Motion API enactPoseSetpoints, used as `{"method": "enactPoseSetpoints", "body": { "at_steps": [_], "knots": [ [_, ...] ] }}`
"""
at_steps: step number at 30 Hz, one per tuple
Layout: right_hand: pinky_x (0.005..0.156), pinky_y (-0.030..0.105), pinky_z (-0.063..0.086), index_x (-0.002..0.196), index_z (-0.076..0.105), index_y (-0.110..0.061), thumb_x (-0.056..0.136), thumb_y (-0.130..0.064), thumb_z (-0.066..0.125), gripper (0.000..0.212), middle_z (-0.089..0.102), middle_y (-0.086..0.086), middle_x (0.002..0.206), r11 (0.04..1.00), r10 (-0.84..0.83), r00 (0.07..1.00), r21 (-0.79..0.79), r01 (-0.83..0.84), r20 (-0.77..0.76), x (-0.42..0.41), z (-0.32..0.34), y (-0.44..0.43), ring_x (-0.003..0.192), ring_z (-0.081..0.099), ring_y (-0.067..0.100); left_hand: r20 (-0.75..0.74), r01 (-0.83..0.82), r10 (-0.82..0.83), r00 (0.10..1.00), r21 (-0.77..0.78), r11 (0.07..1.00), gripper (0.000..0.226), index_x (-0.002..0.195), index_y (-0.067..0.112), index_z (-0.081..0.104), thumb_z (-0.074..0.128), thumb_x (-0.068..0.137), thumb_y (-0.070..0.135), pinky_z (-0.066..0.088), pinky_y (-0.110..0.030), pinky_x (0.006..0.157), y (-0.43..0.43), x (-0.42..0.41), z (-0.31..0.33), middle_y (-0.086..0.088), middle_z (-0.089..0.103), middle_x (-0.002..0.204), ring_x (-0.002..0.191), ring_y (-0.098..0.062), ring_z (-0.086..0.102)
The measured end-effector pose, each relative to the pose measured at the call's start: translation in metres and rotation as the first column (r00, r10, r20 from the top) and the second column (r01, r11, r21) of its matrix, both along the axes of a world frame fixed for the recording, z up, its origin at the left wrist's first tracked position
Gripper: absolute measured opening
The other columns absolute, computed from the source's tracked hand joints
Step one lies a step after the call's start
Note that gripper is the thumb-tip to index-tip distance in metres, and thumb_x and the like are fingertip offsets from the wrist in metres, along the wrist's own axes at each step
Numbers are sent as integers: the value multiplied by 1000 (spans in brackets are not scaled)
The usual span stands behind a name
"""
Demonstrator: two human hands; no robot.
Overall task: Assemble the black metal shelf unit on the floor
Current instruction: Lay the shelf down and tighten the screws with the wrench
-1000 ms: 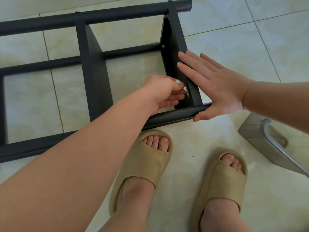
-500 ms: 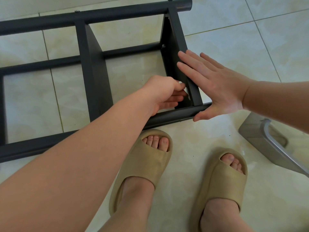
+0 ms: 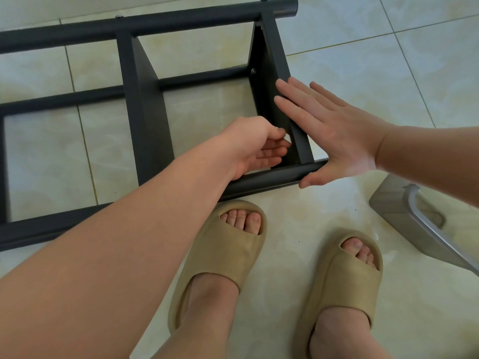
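Shelf point(image 3: 145, 112) runs off frame at left; our right hand point(image 3: 334, 136) presses it, fingers straight; we cannot tell what our curled left hand point(image 3: 256, 146) holds.

Black metal shelf unit point(image 3: 145, 120) flat on floor

The black shelf frame point(image 3: 145, 120) runs off the left edge, a grey metal piece point(image 3: 394, 206) off the right. The left grip point(image 3: 251, 146) hides behind its curled fingers whether it pinches anything.
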State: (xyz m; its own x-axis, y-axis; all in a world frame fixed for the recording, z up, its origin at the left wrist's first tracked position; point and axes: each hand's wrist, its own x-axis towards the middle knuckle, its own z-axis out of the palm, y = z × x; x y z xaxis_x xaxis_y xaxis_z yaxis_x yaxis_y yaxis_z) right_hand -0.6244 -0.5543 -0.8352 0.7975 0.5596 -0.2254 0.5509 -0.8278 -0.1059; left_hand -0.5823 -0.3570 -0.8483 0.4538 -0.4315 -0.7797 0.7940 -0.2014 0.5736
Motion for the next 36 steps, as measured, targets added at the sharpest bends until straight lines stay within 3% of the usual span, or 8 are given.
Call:
{"method": "enactPoseSetpoints", "body": {
  "at_steps": [14,36],
  "knots": [
    [126,51,2,161,1,-6,72,-94,38,131,-9,14,169,1000,6,1000,2,-6,4,0,0,0,156,-9,29,113,104,-104,988,0,995,14,84,11,61,57,98,11,54,-27,63,7,1,-2,-2,72,68,64,-13,67],
    [126,46,-1,161,1,-7,72,-96,33,131,-9,13,169,1000,1,1000,1,-1,5,0,-1,0,156,-9,28,265,352,-365,892,97,931,19,81,11,65,57,96,2,52,-16,56,22,0,5,0,73,70,61,-6,67]
  ]
}}
